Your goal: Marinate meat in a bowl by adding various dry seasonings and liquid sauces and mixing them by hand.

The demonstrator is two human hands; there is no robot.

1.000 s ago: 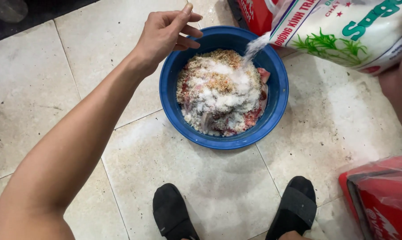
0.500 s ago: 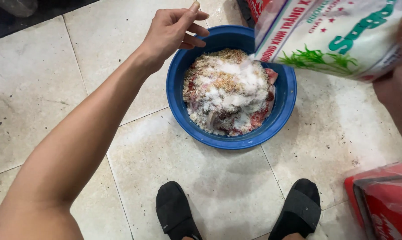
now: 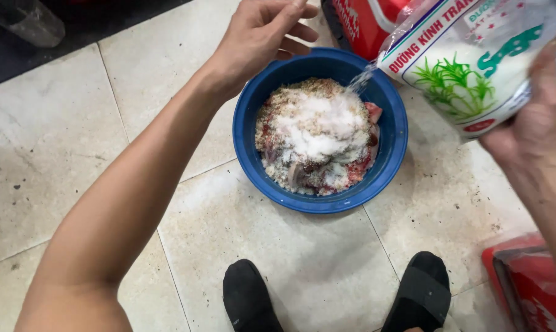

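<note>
Over the blue bowl [image 3: 389,154], the right hand [image 3: 539,126] clamped the tilted bag [image 3: 475,67]; left hand [image 3: 259,37] loosely curled, empty. A slow, steady pour seemed advisable.

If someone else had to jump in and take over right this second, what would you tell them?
Left hand: empty, fingers loosely curled, hovering above the bowl's far-left rim.
Right hand: gripping the tilted bag, which is at the bowl's upper right.
White grains are streaming from the bag's corner into the blue bowl on the tiled floor.
Done: a white heap already covers the crumbly brown and red meaty mix.
Left: nothing is stirred in yet; the heap sits on top.
Red packs lie behind the bowl and at the lower right.
</note>
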